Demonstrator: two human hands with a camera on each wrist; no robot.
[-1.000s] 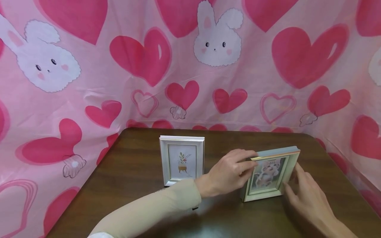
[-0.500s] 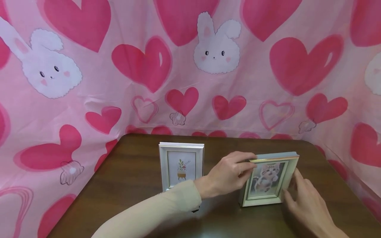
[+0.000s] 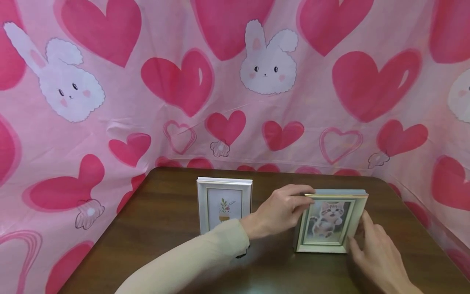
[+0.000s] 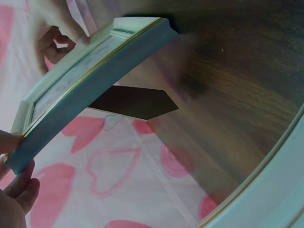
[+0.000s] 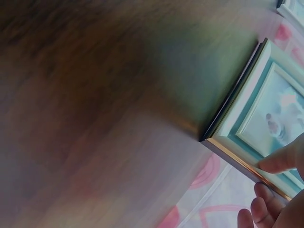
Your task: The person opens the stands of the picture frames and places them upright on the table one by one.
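Observation:
A pale photo frame with gold trim and a kitten picture (image 3: 328,220) stands on the right part of the table. My left hand (image 3: 280,210) pinches its upper left corner, thumb and fingers on either side in the left wrist view. On the right edge, my right hand (image 3: 380,249) grips the frame; its thumb (image 5: 280,159) lies on the front, with fingers at the side and behind. Behind the kitten frame, a dark stand leg (image 4: 135,102) sticks out. A white photo frame with a potted plant picture (image 3: 225,204) stands left of my left hand, its lower part hidden by my sleeve.
The dark brown wooden table (image 3: 165,212) reaches back to a pink curtain (image 3: 227,98) printed with hearts and rabbits. A small dark piece (image 3: 243,253) shows beside my left sleeve cuff.
The kitten frame has turned a little and now faces me more squarely, its top edge more level. Both hands keep hold of it. The head view has shifted slightly upward.

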